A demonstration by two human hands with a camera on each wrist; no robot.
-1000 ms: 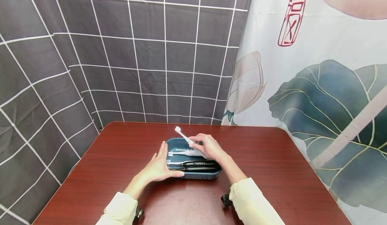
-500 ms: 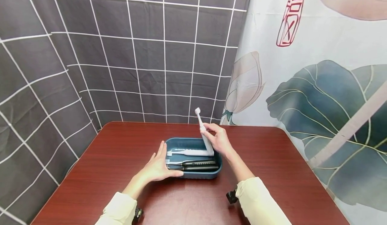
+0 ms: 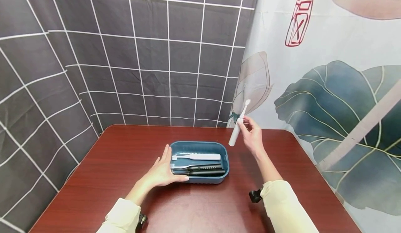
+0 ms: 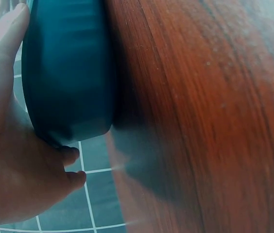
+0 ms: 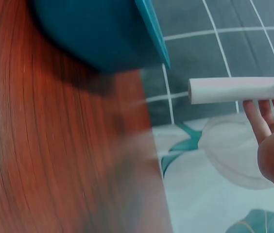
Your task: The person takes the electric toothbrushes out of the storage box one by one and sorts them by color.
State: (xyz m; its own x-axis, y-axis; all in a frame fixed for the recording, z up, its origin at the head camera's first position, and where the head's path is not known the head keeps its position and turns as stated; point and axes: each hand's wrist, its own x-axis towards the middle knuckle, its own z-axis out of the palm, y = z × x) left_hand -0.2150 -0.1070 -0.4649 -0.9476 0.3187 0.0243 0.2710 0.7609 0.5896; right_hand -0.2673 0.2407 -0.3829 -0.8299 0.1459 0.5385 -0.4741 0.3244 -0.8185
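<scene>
My right hand point(image 3: 253, 135) pinches a white electric toothbrush point(image 3: 235, 133) in the air, right of and beyond a blue plastic bin point(image 3: 205, 180). The brush head points up; the handle's flat bottom end shows in the right wrist view, where the toothbrush point(image 5: 234, 91) lies across the fingers. My left hand point(image 3: 159, 172) rests on the bin's left end, fingers straight along the side and thumb along the front rim. Inside lie another white electric toothbrush point(image 3: 205, 157) and two black electric toothbrushes point(image 3: 205, 167), heads toward the left. The left wrist view has the bin's outer wall point(image 4: 69, 73).
The bin stands on a reddish-brown wooden table point(image 3: 194, 208) with rounded far corners. Behind the table hangs a dark grey curtain point(image 3: 153, 66) with a white grid. At the right is a white curtain point(image 3: 272, 31) printed with lotus leaves.
My right hand has lifted the white toothbrush up out of the bin and carried it right, past the rim. The left hand stays at the bin's left end.
</scene>
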